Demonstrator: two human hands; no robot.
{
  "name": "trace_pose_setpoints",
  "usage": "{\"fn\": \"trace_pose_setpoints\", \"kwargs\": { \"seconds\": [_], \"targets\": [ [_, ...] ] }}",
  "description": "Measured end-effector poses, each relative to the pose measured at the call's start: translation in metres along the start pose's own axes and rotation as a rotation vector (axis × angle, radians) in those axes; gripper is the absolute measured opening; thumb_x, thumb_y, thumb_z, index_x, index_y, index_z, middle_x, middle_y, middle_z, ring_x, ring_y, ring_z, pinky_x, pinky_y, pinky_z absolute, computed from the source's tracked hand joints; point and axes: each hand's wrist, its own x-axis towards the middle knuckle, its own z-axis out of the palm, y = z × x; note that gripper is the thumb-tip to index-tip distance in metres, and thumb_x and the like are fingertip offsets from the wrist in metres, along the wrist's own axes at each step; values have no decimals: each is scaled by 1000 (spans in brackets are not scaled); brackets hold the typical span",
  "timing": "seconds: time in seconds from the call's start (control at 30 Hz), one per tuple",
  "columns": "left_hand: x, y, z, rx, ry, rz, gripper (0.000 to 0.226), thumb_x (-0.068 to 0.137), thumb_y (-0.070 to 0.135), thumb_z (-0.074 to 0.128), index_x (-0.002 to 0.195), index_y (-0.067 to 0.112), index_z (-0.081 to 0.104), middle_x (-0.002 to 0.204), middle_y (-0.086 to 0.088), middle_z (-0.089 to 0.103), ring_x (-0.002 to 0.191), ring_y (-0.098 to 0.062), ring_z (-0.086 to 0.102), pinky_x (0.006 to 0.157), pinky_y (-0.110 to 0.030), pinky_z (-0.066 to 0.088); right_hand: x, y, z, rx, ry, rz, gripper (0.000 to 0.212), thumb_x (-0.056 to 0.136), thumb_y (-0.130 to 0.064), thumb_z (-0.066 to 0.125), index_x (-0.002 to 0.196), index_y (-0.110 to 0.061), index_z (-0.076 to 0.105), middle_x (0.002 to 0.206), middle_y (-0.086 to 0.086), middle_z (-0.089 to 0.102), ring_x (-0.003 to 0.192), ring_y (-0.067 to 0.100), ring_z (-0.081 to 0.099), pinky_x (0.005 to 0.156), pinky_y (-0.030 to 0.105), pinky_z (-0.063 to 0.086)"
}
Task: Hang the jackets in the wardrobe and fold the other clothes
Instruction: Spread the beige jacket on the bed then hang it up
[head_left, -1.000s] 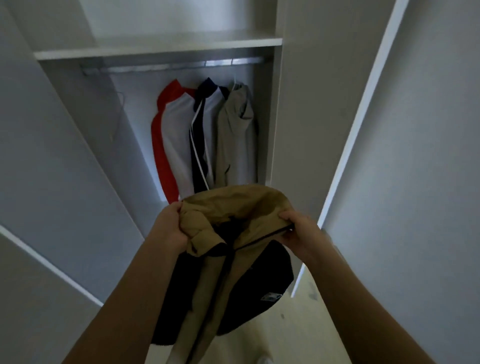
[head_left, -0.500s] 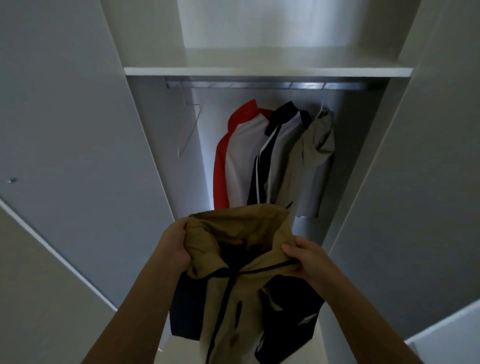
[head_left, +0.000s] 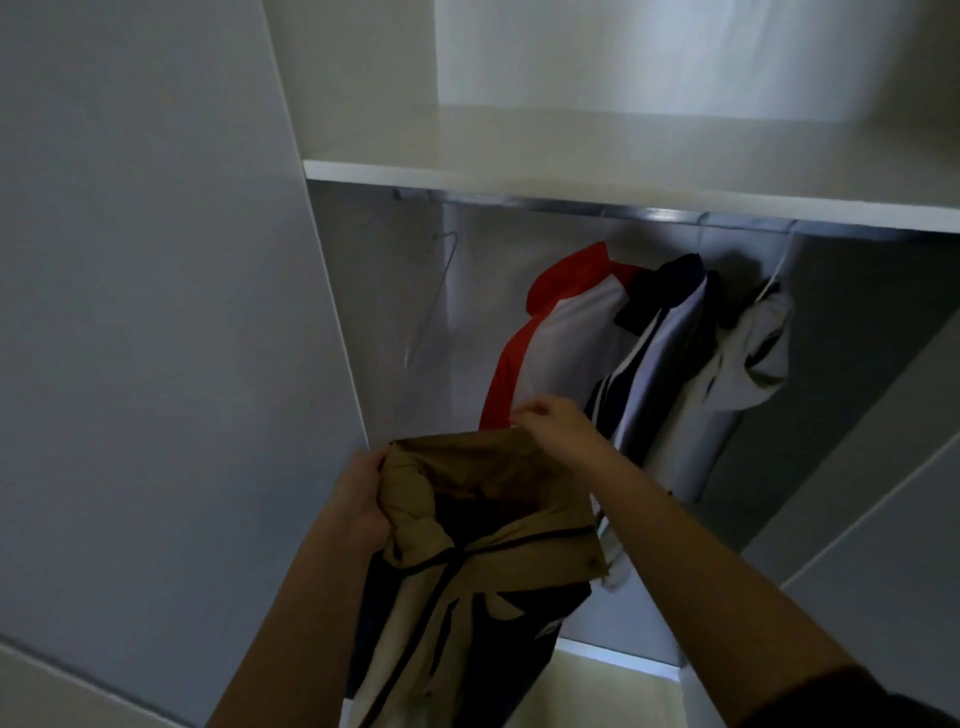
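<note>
**Tan jacket held at wardrobe, not yet on a hanger**

The hanging step is judged to be in hand. A tan jacket (head_left: 483, 519) with dark lining is held up low in front of the open wardrobe (head_left: 337, 332), below the rail (head_left: 644, 213), and is not hung. Its bunched collar and shoulder are gripped by the left hand (head_left: 358, 499), fingers clenched round the fabric. The right hand (head_left: 556, 426) is seen at the upper rim of the collar opening with fingers bent. Whether cloth is pinched there cannot be told, because the frame is blurred.

Three jackets are already hung toward the right of the rail: a red-and-white jacket (head_left: 561, 332), a navy-and-white jacket (head_left: 665, 332) and a grey jacket (head_left: 753, 353), packed close together. One bare wire hanger (head_left: 431, 296) is hung on the left, well apart from them. A white shelf (head_left: 571, 182) is fixed just above the rail.

Next move, as judged: the wire hanger must be taken off the rail and fed into the tan jacket's shoulders through the opened collar. A free hand is called for, so the jacket's weight would have to be carried by the left hand alone.
</note>
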Motion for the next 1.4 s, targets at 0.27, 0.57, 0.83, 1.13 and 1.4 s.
{"fn": "trace_pose_setpoints", "kwargs": {
  "seconds": [0.27,0.57,0.83,1.13,1.4],
  "targets": [
    [38,43,-11,-81,123,-15,39,99,25,38,77,1,59,62,-12,65,50,-26,62,35,-23,48,152,-45,54,631,-160,253,20,96,-2,48,114,0,56,101,10,59,100,23,57,99,37,45],
    [61,58,-10,-80,339,51,31,97,22,45,77,4,59,48,-8,63,57,-26,58,39,-24,50,256,-68,102,607,-151,251,20,93,-12,54,111,-8,59,83,6,65,61,14,57,52,25,40],
    [75,58,-4,-91,333,34,33,97,24,46,75,5,61,51,-9,64,48,-24,62,43,-26,52,267,-84,111,719,-101,182,30,99,-12,38,73,-17,53,52,1,33,24,5,25,30,7,17],
    [67,51,-6,-56,250,10,31,97,23,47,77,2,60,59,-12,64,64,-27,55,54,-32,48,235,-84,71,586,-84,102,32,99,-14,38,67,-20,44,62,-4,36,38,2,36,40,17,29],
    [46,53,-23,108,97,-2,31,97,20,46,77,2,60,54,-11,65,67,-27,56,56,-33,48,168,-79,-7,863,-33,222,40,104,-16,24,65,-15,34,31,-8,25,23,3,17,25,15,11]
  ]
}}
